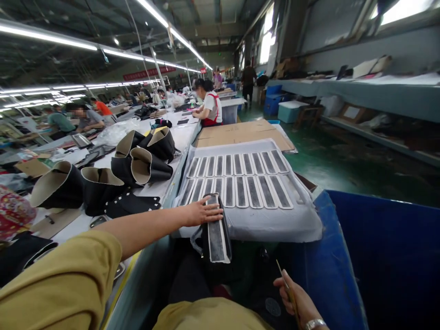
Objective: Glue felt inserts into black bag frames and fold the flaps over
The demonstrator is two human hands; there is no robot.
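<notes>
My left hand [202, 212] reaches forward with its fingers stretched out, lying flat across a long black piece [217, 240] that has a grey strip with pale edges on top. That piece overhangs the near edge of the covered table, and a dark strap loop [196, 240] hangs at its left side. Low on the right, my right hand [297, 298] is closed round a thin yellowish-brown tool [291, 295], its slim tip pointing up and left. Whether the tool is an awl or a brush I cannot tell. Beyond my left hand lie rows of dark rectangular panels with white borders [241, 192].
The panels lie on a grey-white cover [275, 224], with cardboard [237, 134] behind. Several black open-topped pieces [101, 188] stand on the left worktable. A large blue bin [385, 256] is at my right. A person in a red apron [212, 107] sits farther along.
</notes>
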